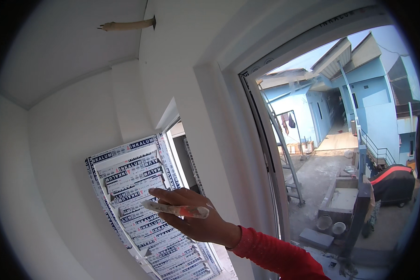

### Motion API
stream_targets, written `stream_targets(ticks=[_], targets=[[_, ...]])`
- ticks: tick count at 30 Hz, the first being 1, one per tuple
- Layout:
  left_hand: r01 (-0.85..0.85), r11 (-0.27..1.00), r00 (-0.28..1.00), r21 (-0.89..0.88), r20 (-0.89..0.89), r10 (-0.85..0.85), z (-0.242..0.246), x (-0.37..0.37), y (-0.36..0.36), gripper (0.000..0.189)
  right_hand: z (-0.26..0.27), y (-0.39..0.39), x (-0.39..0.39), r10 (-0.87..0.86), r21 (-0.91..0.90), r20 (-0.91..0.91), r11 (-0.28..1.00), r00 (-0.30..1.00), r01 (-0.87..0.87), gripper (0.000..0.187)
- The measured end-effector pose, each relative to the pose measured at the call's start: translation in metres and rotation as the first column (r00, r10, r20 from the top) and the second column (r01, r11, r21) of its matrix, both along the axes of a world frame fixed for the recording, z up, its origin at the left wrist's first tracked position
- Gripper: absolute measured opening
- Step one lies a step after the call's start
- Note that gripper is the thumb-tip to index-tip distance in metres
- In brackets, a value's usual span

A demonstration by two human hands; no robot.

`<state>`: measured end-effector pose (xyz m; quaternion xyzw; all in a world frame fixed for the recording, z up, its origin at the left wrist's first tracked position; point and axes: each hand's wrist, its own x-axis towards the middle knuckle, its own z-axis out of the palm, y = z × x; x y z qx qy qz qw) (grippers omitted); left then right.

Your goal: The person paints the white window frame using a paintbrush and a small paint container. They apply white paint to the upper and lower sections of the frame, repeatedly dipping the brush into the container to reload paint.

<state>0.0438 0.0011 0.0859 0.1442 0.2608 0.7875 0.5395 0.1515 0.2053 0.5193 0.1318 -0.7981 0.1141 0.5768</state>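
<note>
My right hand (192,213), in a red sleeve specked with white, comes in from the lower right. It grips a small paintbrush (171,209) with a worn, paint-smeared handle that shows orange-red. The pale, paint-covered end points left, and the handle's butt lies across the base of the thumb and fingers. The brush is held in front of a louvred door panel (143,196) wrapped in printed protective film; no contact with it is visible. White wall (182,70) rises above and beside the hand. My left hand is out of view.
Beige conduit (127,26) sticks out of the wall near the ceiling. A large window frame (266,157) stands at the right. Through its glass show a metal ladder (287,157), a concrete yard, white buckets (338,228), a black covered object (393,185) and light-blue buildings.
</note>
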Motion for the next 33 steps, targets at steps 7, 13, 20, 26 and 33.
stream_targets(ticks=[7, 13, 20, 26, 33], targets=[[-0.005, 0.999, 0.989, 0.045, 0.147, -0.002, -0.031, -0.005, 0.008, 0.073, -0.402, 0.017, 0.025, 0.326, -0.834, 0.206, 0.552, 0.923, -0.008, 0.017], [-0.005, 0.997, 0.988, -0.071, 0.157, 0.016, -0.035, -0.010, 0.021, 0.069, -0.680, -0.054, 0.142, 0.029, -0.716, 0.695, 0.126, 0.719, 0.687, 0.033], [0.130, 0.976, 0.978, -0.173, 0.184, -0.098, -0.057, -0.009, 0.050, 0.065, -0.635, -0.092, 0.252, -0.172, -0.326, 0.940, -0.211, 0.293, 0.921, 0.051], [0.296, 0.904, 0.908, -0.309, 0.385, -0.165, -0.079, 0.013, 0.095, 0.063, -0.574, -0.159, 0.264, -0.190, -0.430, 0.903, -0.430, 0.386, 0.794, 0.050], [0.549, 0.814, 0.830, -0.191, 0.244, -0.502, -0.070, 0.080, 0.092, 0.068, -0.482, -0.178, 0.239, -0.681, -0.914, 0.322, -0.405, 0.658, 0.029, 0.035]])
